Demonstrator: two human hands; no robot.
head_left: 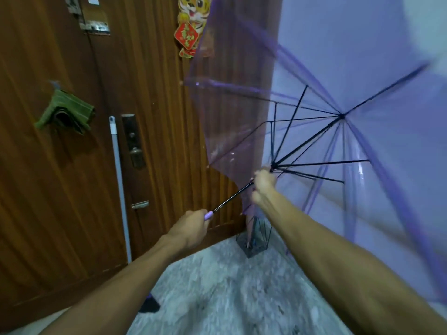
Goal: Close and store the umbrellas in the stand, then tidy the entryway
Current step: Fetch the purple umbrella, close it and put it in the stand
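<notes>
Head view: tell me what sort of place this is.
Most likely a home entryway. A wooden door with a lock and a tiger decoration fills the left, and a wire umbrella stand sits in the corner.

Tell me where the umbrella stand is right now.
In the head view, the black wire umbrella stand sits on the floor in the corner by the wooden door, low centre, just beneath the right hand.

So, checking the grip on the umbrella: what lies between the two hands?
In the head view, only a bare stretch of the black shaft runs between the left hand on the lilac handle and the right hand at the runner.
</notes>
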